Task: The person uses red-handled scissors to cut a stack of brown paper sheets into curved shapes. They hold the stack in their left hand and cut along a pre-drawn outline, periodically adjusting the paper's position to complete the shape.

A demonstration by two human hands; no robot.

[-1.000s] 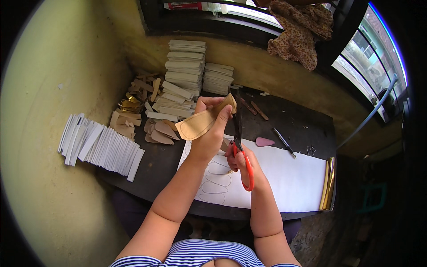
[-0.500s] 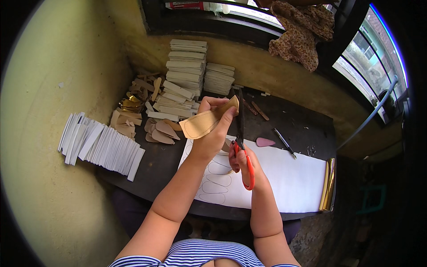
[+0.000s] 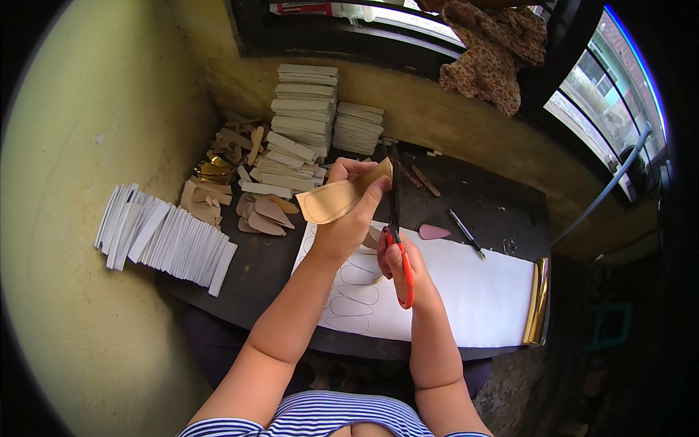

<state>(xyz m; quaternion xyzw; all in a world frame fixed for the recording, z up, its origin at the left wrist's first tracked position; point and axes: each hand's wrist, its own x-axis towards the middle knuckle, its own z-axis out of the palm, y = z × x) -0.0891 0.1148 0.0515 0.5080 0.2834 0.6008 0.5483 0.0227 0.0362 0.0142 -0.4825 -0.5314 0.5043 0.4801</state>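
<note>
My left hand (image 3: 358, 215) pinches a tan piece of sheet material (image 3: 331, 202) with a drawn outline along its edge. The piece is tilted up above the table, its far end beside the scissors' blades. In my right hand (image 3: 402, 264) is a pair of scissors (image 3: 407, 280) with orange-red handles and dark blades pointing away from me. The blades look closed or nearly so. Under both hands lies a white sheet (image 3: 466, 291) with several rounded outlines drawn on its left part. Part of a small grey-brown piece shows between my hands.
At the left stands a long row of white strips (image 3: 171, 237). Stacked pale strips (image 3: 306, 102) rise at the back, next to loose tan cut-outs (image 3: 266, 215). A pen (image 3: 466, 233) and a pink rounded piece (image 3: 435, 231) lie right of the scissors. A gold roll (image 3: 539, 302) sits at the sheet's right end.
The scissors' blades have come together beside the tan piece, and the handles have drawn closer. The tan piece has tilted slightly; my left hand has barely moved.
</note>
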